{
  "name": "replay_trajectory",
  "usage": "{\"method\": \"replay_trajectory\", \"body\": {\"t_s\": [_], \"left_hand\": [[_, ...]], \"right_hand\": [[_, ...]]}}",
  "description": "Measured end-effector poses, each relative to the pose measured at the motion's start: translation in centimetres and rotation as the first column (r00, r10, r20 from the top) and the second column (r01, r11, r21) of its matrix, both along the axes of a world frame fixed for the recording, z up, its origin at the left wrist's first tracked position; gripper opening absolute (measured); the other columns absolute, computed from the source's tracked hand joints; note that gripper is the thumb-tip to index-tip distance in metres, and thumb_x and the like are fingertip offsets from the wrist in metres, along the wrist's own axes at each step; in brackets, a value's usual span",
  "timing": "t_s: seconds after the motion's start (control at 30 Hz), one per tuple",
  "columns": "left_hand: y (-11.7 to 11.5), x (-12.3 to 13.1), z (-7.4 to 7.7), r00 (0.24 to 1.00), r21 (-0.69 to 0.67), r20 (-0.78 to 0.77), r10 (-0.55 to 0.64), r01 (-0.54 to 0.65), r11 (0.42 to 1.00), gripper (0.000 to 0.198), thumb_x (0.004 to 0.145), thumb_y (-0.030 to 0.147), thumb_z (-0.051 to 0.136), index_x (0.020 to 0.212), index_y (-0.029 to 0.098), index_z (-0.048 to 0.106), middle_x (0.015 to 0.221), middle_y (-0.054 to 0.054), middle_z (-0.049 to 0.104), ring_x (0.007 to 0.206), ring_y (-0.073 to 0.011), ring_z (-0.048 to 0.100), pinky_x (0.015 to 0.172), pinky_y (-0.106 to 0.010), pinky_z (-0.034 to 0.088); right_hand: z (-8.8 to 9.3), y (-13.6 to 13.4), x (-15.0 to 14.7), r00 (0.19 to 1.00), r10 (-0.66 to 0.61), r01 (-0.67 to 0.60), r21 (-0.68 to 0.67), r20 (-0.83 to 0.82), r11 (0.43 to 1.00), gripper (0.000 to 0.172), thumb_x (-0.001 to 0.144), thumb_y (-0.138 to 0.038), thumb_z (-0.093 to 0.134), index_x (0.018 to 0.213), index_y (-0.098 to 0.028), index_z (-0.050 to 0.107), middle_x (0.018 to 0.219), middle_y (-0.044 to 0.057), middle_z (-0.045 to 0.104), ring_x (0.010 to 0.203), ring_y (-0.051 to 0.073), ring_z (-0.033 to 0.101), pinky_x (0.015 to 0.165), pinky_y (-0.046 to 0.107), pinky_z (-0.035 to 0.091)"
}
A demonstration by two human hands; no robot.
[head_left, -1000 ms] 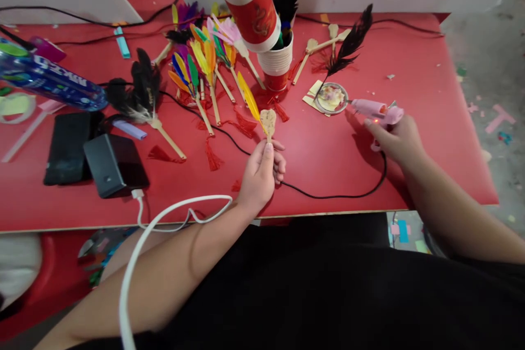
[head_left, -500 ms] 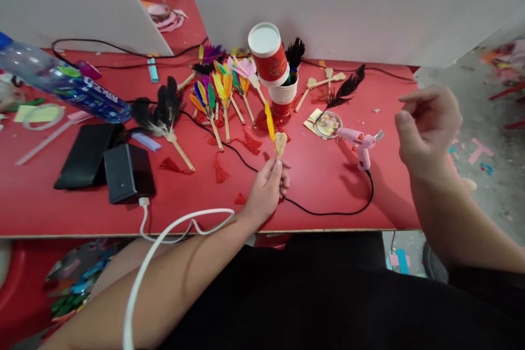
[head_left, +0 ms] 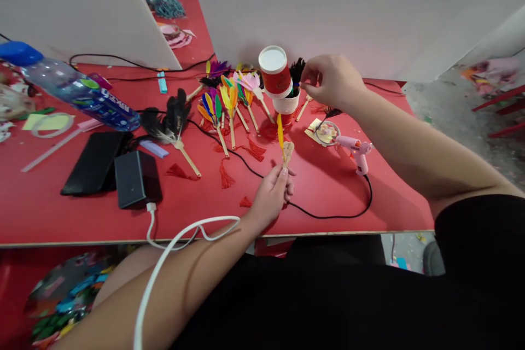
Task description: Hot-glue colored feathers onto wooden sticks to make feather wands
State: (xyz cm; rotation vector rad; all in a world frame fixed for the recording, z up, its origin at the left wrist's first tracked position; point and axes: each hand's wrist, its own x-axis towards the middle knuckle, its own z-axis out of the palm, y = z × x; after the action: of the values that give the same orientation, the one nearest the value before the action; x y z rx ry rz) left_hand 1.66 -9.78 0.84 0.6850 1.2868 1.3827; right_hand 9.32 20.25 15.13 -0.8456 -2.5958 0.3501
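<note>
My left hand (head_left: 274, 191) pinches a small wooden stick (head_left: 288, 152) near the middle of the red table; a yellow feather (head_left: 280, 134) stands up at its head. My right hand (head_left: 328, 77) is at the dark feathers (head_left: 296, 71) in the lower paper cup (head_left: 286, 105). Its fingers are bent inward, and whether they touch a feather is too small to tell. A red cup (head_left: 275, 72) with a white top leans on that cup. Below my right forearm lie a pink glue gun (head_left: 356, 150) and a round dish (head_left: 327, 133).
Finished-looking feather sticks (head_left: 229, 99) with red tassels lie left of the cups. Further left are a black feather stick (head_left: 174, 120), a black power bank (head_left: 137, 179), a black pouch (head_left: 96, 163) and a bottle (head_left: 88, 95). A white cable (head_left: 164, 254) crosses my left forearm.
My right hand has moved left and forward from the table's right side to the feathers in the cup. My left hand still holds the stick. The view has shifted slightly.
</note>
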Motion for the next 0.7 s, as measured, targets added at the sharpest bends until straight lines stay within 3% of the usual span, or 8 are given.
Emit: {"method": "replay_trajectory", "body": {"t_s": [0.1, 0.2, 0.33, 0.43, 0.53, 0.6, 0.7], "left_hand": [[0.3, 0.1, -0.1, 1.000, -0.017, 0.021, -0.015, 0.016, 1.000, 0.045, 0.114, 0.067, 0.069, 0.109, 0.024, 0.063, 0.070, 0.007, 0.060, 0.052, -0.0106, 0.051, 0.049, -0.019, 0.039], [0.6, 0.1, -0.2, 0.999, -0.040, 0.038, -0.008, 0.010, 0.999, 0.039, 0.117, 0.062, 0.066, 0.108, 0.024, 0.064, 0.071, 0.006, 0.061, 0.052, -0.0109, 0.052, 0.049, -0.019, 0.039], [0.5, 0.1, -0.2, 0.999, -0.030, 0.031, -0.016, 0.017, 0.999, 0.040, 0.116, 0.063, 0.066, 0.110, 0.023, 0.064, 0.071, 0.006, 0.061, 0.053, -0.0112, 0.053, 0.049, -0.020, 0.040], [0.3, 0.0, -0.3, 1.000, -0.011, 0.016, -0.022, 0.022, 1.000, 0.045, 0.114, 0.067, 0.069, 0.110, 0.023, 0.064, 0.071, 0.006, 0.060, 0.053, -0.0108, 0.052, 0.050, -0.020, 0.040], [0.3, 0.0, -0.2, 1.000, -0.013, 0.019, -0.016, 0.016, 1.000, 0.047, 0.113, 0.070, 0.070, 0.109, 0.023, 0.065, 0.072, 0.006, 0.060, 0.053, -0.0108, 0.051, 0.049, -0.020, 0.039], [0.3, 0.0, 0.0, 1.000, -0.010, 0.023, -0.010, 0.010, 1.000, 0.047, 0.113, 0.070, 0.072, 0.109, 0.023, 0.066, 0.073, 0.006, 0.060, 0.054, -0.0108, 0.051, 0.050, -0.019, 0.039], [0.2, 0.1, 0.0, 0.999, 0.021, 0.042, 0.021, -0.022, 1.000, 0.046, 0.113, 0.068, 0.076, 0.108, 0.023, 0.067, 0.077, 0.005, 0.061, 0.056, -0.0099, 0.051, 0.050, -0.018, 0.040]], "right_hand": [[-0.7, -0.4, -0.5, 1.000, -0.023, 0.022, -0.006, -0.015, 1.000, 0.022, 0.107, -0.034, 0.092, 0.101, -0.025, 0.073, 0.093, 0.004, 0.074, 0.098, 0.025, 0.067, 0.093, 0.042, 0.060], [-1.1, -0.5, -1.1, 0.998, -0.064, 0.063, 0.010, 0.013, 0.998, 0.019, 0.102, -0.025, 0.092, 0.098, -0.025, 0.074, 0.095, 0.006, 0.076, 0.098, 0.028, 0.070, 0.090, 0.044, 0.059], [0.0, -0.7, -0.7, 0.998, -0.058, 0.058, 0.028, -0.019, 0.998, 0.019, 0.097, -0.022, 0.090, 0.091, -0.028, 0.074, 0.095, 0.006, 0.080, 0.095, 0.031, 0.074, 0.084, 0.047, 0.059], [1.8, -1.1, 0.8, 0.996, -0.018, 0.018, 0.002, -0.091, 1.000, 0.022, 0.097, -0.024, 0.093, 0.090, -0.029, 0.073, 0.088, 0.004, 0.078, 0.089, 0.029, 0.072, 0.085, 0.047, 0.060], [3.8, -1.7, 3.2, 0.984, 0.000, 0.001, 0.007, -0.180, 1.000, 0.022, 0.096, -0.015, 0.091, 0.093, -0.027, 0.073, 0.089, 0.003, 0.078, 0.086, 0.023, 0.068, 0.085, 0.043, 0.059], [4.5, -2.5, 5.1, 0.953, 0.001, 0.004, 0.016, -0.303, 1.000, 0.023, 0.093, -0.011, 0.090, 0.092, -0.026, 0.072, 0.091, 0.004, 0.077, 0.085, 0.020, 0.066, 0.075, 0.039, 0.054], [4.3, -4.9, 8.2, 0.869, 0.018, -0.073, -0.091, -0.495, 0.993, 0.023, 0.094, -0.020, 0.091, 0.089, -0.026, 0.070, 0.087, 0.006, 0.074, 0.075, 0.018, 0.064, 0.062, 0.038, 0.045]]}}
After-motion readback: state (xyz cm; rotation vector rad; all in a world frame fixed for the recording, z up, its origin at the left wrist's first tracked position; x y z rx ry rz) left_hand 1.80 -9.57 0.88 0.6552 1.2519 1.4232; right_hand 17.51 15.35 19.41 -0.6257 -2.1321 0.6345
